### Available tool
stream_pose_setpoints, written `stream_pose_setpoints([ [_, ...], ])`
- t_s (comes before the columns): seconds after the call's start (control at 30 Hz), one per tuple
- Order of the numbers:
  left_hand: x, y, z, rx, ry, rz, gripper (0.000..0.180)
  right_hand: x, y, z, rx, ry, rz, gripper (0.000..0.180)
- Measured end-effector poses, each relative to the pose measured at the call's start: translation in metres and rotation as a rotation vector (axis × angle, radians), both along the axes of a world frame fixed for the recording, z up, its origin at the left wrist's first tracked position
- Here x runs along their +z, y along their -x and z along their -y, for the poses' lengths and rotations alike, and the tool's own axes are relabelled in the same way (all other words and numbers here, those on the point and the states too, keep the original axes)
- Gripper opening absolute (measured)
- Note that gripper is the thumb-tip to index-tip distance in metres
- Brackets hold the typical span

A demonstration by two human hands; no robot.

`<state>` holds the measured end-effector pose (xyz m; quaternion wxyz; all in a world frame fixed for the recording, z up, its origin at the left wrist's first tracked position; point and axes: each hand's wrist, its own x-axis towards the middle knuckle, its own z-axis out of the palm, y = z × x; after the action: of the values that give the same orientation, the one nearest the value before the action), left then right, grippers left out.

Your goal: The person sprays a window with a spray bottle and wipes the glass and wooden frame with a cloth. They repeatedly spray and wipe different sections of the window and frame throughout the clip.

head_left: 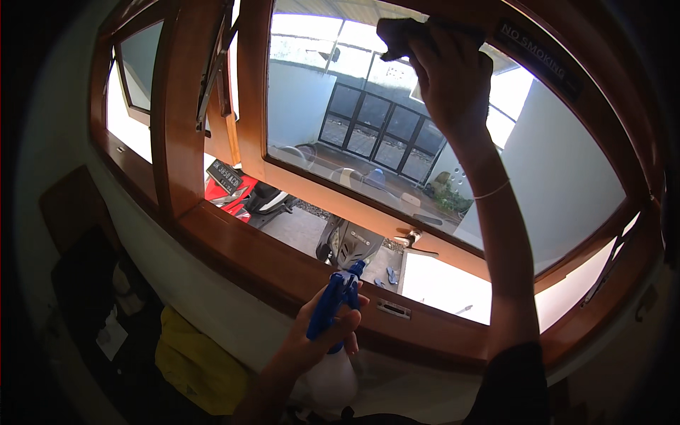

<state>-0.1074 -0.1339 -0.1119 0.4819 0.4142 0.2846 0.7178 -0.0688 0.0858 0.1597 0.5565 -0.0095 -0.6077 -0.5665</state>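
Observation:
My left hand [312, 329] is wrapped round the neck of a spray bottle [331, 379] with a blue trigger head [329, 308] and a whitish body, in front of the wooden sill. Raised high, my right hand [457, 81] grips a dark cloth [397, 37] against the upper part of the window pane [397, 134]. The pane sits in a brown wooden frame and is tilted outward at the bottom. Part of the cloth is hidden behind my fingers.
A metal handle [414, 239] projects from the lower rail. The wooden sill [248, 248] carries a latch plate [394, 309]. Motorbikes [350, 241] stand outside below. A yellow cloth [191, 361] lies at lower left, and a dark sign [542, 53] is fixed on the upper frame.

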Motion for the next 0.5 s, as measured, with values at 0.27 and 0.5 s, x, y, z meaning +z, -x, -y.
stream_pose_setpoints([
  [0.27,-0.006,0.011,0.02,0.135,0.033,-0.04,0.061,-0.156,0.043,-0.034,-0.274,0.121,0.21,0.045],
  [0.5,0.001,-0.002,0.023,0.086,0.006,-0.058,0.059,-0.167,0.009,-0.054,-0.332,0.125,0.542,0.036],
])
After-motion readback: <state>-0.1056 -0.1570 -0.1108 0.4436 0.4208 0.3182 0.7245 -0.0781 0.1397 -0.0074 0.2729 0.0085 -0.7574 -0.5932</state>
